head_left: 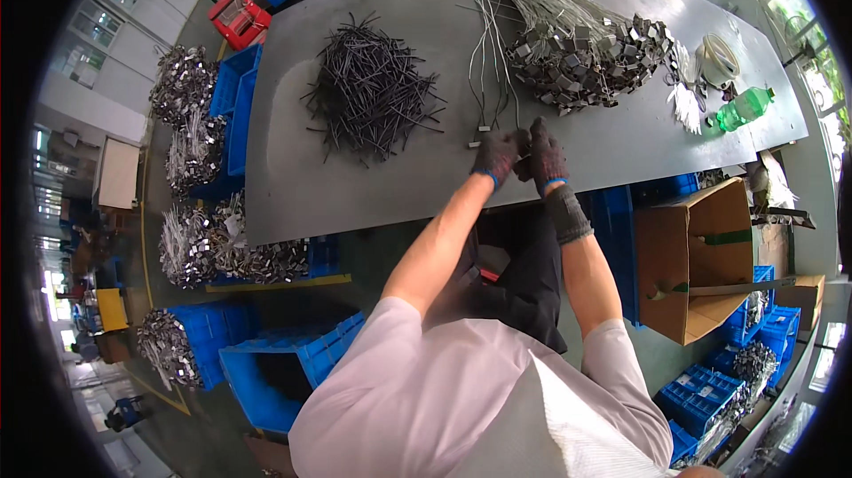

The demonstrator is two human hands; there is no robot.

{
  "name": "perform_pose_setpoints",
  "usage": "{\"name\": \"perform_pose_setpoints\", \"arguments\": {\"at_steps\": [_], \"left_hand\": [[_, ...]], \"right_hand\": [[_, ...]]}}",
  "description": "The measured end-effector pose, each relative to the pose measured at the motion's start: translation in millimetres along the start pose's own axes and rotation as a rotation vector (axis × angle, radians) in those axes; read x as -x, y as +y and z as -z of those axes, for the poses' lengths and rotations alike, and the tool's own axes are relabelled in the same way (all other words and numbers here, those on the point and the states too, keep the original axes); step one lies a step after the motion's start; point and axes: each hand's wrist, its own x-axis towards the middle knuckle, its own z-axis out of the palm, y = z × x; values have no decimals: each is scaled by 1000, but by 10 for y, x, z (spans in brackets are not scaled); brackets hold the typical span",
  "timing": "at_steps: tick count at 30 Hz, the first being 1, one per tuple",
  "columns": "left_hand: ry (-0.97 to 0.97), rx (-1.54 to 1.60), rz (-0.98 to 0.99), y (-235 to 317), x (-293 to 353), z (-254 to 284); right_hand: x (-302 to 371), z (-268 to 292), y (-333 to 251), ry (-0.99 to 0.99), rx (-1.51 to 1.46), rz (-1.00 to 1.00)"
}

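Note:
My two hands, in dark knitted gloves with blue cuffs, work close together over the near edge of a grey metal table (pixel 293 194). Both my left hand (pixel 499 158) and my right hand (pixel 546 158) are closed in a pinch. A small dark piece shows between them, too small to name. Just beyond my left hand lie a few loose pale wires (pixel 485 61) with small metal end pieces (pixel 474 145). Farther right is a big heap of wires with square metal ends (pixel 590 61). To the left a pile of short black tubes (pixel 373 92) is spread out.
At the table's right lie a green plastic bottle (pixel 745 109), a roll of tape (pixel 717 61) and white strips (pixel 683 92). An open cardboard box (pixel 661 265) stands below on the right. Blue crates (pixel 244 363) with metal parts line the left, near a red chair (pixel 238 20).

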Motion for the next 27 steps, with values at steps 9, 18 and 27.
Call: {"name": "perform_pose_setpoints", "arguments": {"at_steps": [9,18,27], "left_hand": [[426,-1080,262,-224,-653,1643],[464,-1169,308,-782,-941,1883],[419,454,638,-844,-405,1784]], "right_hand": [[-402,954,-523,859,937,692],[-629,1333,-293,224,365,168],[1061,2332,2875,82,1314,382]]}}
